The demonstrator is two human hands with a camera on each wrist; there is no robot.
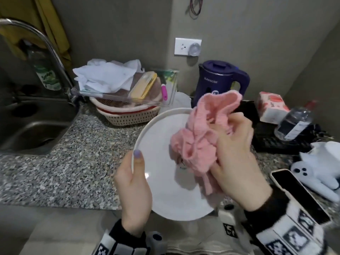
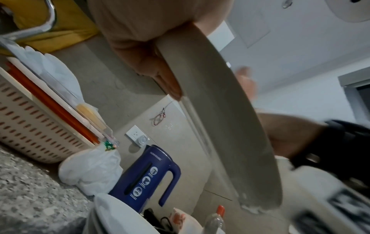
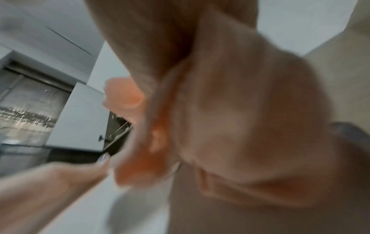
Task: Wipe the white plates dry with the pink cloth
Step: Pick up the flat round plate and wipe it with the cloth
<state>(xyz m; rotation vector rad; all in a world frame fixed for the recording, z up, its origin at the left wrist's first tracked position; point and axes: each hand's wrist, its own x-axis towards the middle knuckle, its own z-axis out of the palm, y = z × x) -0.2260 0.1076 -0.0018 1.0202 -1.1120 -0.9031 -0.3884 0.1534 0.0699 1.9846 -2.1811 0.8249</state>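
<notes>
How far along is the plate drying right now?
Nothing clearly looks finished. In hand: the left hand grips the rim of a white plate, held above the counter, while the right hand presses the bunched pink cloth against its face. Left: another white plate on the counter; whether that one is dry cannot be told.

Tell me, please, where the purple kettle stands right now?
In the head view, the purple kettle stands against the back wall, right of the perforated basket, behind the pink cloth.

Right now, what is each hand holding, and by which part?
The left hand grips the white plate by its left rim. The right hand holds the bunched pink cloth against the plate's face.
</notes>
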